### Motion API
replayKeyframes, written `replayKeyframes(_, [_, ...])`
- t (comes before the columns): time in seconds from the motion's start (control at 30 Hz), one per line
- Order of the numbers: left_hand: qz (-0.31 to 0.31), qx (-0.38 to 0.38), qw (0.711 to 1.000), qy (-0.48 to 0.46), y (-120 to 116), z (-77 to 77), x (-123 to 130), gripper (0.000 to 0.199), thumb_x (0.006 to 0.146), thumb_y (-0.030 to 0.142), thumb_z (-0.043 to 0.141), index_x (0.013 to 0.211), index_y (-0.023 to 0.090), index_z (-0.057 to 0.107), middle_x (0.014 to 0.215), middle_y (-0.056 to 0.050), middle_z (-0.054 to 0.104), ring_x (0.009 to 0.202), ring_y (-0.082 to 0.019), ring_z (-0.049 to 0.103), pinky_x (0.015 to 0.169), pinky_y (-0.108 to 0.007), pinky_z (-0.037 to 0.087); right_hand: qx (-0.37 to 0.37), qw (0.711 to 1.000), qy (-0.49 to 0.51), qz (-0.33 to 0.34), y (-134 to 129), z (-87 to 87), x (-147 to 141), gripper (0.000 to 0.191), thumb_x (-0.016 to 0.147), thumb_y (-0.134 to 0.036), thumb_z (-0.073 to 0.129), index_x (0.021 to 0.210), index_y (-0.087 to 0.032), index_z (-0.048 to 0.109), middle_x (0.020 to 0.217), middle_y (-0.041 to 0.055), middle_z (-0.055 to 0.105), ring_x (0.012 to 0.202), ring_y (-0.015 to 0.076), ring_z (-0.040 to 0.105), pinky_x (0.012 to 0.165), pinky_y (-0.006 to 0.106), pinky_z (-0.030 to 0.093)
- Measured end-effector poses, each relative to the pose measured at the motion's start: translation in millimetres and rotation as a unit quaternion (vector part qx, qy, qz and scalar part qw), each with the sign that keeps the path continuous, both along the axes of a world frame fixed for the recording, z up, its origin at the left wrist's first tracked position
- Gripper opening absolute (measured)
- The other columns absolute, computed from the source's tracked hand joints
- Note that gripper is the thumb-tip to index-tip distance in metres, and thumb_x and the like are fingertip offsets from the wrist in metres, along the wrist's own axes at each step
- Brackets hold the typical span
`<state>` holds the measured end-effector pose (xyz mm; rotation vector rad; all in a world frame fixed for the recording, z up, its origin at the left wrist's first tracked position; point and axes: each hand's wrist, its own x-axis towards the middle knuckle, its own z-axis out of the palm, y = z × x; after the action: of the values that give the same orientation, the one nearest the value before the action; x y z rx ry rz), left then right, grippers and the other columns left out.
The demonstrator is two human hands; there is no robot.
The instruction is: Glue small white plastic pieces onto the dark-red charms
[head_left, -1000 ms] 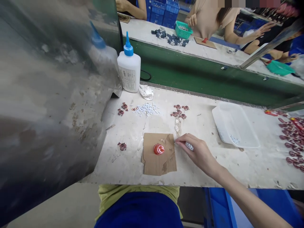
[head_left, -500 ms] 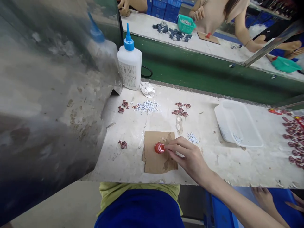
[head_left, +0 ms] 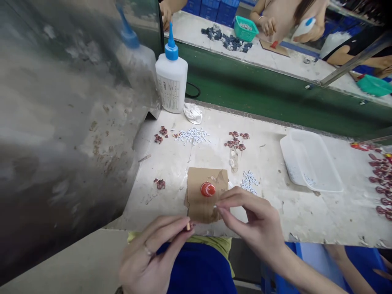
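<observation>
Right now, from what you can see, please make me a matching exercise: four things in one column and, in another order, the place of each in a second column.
Things
1. white plastic bottle with a blue nozzle
2. round red container
3. translucent plastic tray
4. tiny white piece

Places
A. on the brown cardboard
B. in the fingertip grip of the right hand
C. standing close beside the grey metal panel
D. left of the many dark red pieces

Right pairs: 1-C, 2-A, 3-D, 4-B
</observation>
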<state>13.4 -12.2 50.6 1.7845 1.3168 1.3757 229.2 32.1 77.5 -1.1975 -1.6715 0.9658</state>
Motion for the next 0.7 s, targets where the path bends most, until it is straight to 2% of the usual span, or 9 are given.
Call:
replayKeyframes(0.13, [-0.021, -0.001, 1.0, -0.012, 13, -1.6, 14, 0.036, 0.086, -0.003, 0.07, 0.113, 0.021, 0.071, 0.107, 0.003, 0.072, 0.094, -0.004, 0.07, 0.082, -0.011, 0.061, 0.016, 0.999, 0.039, 0.014, -6, 11.3, -12, 0.022, 0.089, -0.003, 0.069, 0.098, -0.022, 0.076, 0.091, 0.002, 0.079, 0.085, 0.0151, 0.074, 0.075, 0.031, 0.061])
replayKeyframes(0.23, [-0.026, -0.007, 0.999, -0.018, 15, -0.5, 19, 0.034, 0.085, -0.001, 0.072, 0.111, 0.021, 0.071, 0.104, 0.003, 0.073, 0.094, -0.004, 0.07, 0.085, -0.012, 0.06, -0.009, 0.998, 0.053, 0.018, -7, 11.2, -15, 0.021, 0.089, -0.005, 0.07, 0.098, -0.022, 0.077, 0.089, 0.0015, 0.08, 0.082, 0.0142, 0.075, 0.073, 0.03, 0.062])
replayKeyframes(0.37, [-0.033, -0.029, 0.999, -0.022, 16, 0.4, 19, 0.031, 0.086, 0.002, 0.072, 0.109, 0.023, 0.071, 0.1, 0.004, 0.073, 0.09, -0.006, 0.072, 0.081, -0.015, 0.062, -0.039, 0.997, 0.06, 0.024, -7, 7.3, -13, 0.02, 0.091, -0.007, 0.07, 0.1, -0.024, 0.077, 0.09, 0.0007, 0.08, 0.083, 0.0148, 0.075, 0.072, 0.03, 0.062])
replayKeyframes(0.47, [-0.035, -0.032, 0.999, -0.02, 15, -1.0, 19, 0.032, 0.085, 0.002, 0.073, 0.109, 0.023, 0.071, 0.1, 0.003, 0.073, 0.09, -0.007, 0.072, 0.081, -0.017, 0.063, -0.034, 0.998, 0.041, 0.033, -8, 5.4, -12, 0.02, 0.091, -0.008, 0.07, 0.101, -0.025, 0.077, 0.089, 0.0006, 0.08, 0.083, 0.0155, 0.075, 0.071, 0.03, 0.062])
replayKeyframes(0.7, [-0.027, -0.033, 0.999, -0.017, 16, -2.1, 17, 0.031, 0.084, 0.002, 0.075, 0.106, 0.024, 0.071, 0.099, 0.005, 0.074, 0.088, -0.006, 0.072, 0.082, -0.015, 0.062, 0.048, 0.994, -0.067, 0.077, -8, 7.7, -8, 0.028, 0.096, -0.005, 0.065, 0.114, -0.024, 0.073, 0.102, 0.0048, 0.079, 0.086, 0.0164, 0.077, 0.07, 0.027, 0.065])
